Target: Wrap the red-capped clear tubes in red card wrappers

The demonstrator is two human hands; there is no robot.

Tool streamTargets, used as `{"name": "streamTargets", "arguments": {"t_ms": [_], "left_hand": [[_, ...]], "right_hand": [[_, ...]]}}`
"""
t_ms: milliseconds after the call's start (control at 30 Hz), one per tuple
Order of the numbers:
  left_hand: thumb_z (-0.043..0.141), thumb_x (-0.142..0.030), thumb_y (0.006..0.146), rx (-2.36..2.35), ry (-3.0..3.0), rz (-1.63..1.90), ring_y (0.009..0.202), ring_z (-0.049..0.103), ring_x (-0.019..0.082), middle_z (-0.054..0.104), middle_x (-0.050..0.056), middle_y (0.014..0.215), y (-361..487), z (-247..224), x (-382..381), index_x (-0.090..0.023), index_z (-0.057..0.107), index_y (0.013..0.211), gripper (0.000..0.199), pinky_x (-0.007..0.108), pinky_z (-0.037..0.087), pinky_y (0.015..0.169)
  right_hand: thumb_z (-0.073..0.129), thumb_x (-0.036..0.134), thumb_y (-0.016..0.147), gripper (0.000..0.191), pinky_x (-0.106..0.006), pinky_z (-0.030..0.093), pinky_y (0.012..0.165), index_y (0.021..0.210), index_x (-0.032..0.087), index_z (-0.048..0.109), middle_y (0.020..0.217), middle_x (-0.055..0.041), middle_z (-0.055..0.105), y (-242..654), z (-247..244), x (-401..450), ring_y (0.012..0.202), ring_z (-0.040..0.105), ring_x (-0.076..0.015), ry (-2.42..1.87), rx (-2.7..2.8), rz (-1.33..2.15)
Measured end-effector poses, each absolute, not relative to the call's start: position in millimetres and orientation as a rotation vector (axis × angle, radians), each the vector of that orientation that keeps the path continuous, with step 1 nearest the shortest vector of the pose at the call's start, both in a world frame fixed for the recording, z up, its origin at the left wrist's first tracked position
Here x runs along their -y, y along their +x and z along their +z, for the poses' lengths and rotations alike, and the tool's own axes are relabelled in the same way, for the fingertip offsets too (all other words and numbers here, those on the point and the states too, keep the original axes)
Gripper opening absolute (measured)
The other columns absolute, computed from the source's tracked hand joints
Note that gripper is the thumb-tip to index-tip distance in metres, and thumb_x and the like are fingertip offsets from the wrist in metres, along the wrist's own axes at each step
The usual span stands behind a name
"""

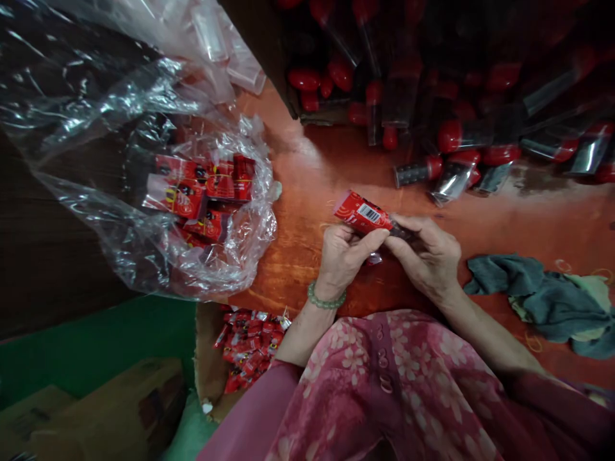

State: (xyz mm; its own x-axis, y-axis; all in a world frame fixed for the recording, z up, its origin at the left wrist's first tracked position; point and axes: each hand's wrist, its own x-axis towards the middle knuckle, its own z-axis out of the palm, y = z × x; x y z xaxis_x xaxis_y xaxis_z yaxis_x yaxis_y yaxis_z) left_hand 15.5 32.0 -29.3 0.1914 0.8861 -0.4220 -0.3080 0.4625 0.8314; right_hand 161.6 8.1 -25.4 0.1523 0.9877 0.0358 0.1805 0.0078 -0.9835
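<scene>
A red packet (365,212) with a white barcode is held between my two hands over the orange-red table (293,237). My left hand (340,257), with a green bead bracelet at the wrist, grips the packet's lower edge between thumb and fingers. My right hand (425,253) pinches a dark piece (400,230) at the packet's right end. Just below the hands lies a small shiny item (373,258), partly hidden. Several red-capped clear tubes (454,178) rest beyond my right hand.
At the left, a clear plastic bag (250,256) holds red packets (185,197). Below it stands a cardboard box (207,352) of red packets. A dark box edge (269,57) is at the top. Grey-green cloths (542,298) lie at the right.
</scene>
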Motion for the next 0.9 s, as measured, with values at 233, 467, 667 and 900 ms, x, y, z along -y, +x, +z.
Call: {"name": "streamTargets", "arguments": {"t_ms": [233,467,667,900], "left_hand": [[0.085,-0.057,0.07,-1.023,0.642,1.017,0.06,0.067,0.013,0.076,0.001,0.075,17,-28,-30,-0.019,0.076,0.087,0.042,0.024,0.056,0.059],[0.085,-0.064,0.066,-0.972,0.476,1.046,0.094,0.076,0.025,0.079,0.007,0.081,27,-10,-33,-0.019,0.076,0.075,0.047,0.034,0.062,0.082],[0.087,-0.058,0.066,-0.959,0.453,1.102,0.099,0.077,0.026,0.081,0.008,0.089,30,-6,-32,-0.018,0.077,0.08,0.044,0.036,0.062,0.089],[0.089,-0.055,0.065,-0.995,0.521,1.059,0.058,0.066,0.014,0.077,0.003,0.073,32,-9,-24,-0.017,0.079,0.083,0.043,0.026,0.054,0.059]], "right_hand": [[0.078,0.037,0.083,0.038,-0.026,0.065,0.063,0.118,0.025,0.067,0.111,-0.0045,0.078,157,-26,-9,0.072,0.075,-0.0132,-1.307,1.05,1.234],[0.082,0.033,0.077,0.021,-0.022,0.055,0.052,0.088,0.023,0.067,0.077,0.0029,0.072,154,-21,-7,0.054,0.063,-0.0095,-1.377,1.102,1.031],[0.082,0.033,0.075,0.027,-0.021,0.057,0.057,0.091,0.023,0.063,0.075,0.0047,0.071,154,-19,-8,0.06,0.066,-0.0096,-1.296,1.099,1.113],[0.084,0.051,0.075,0.038,-0.025,0.06,0.052,0.09,0.023,0.063,0.067,0.0036,0.069,161,-11,-6,0.052,0.067,-0.012,-1.204,1.024,1.334]]}}
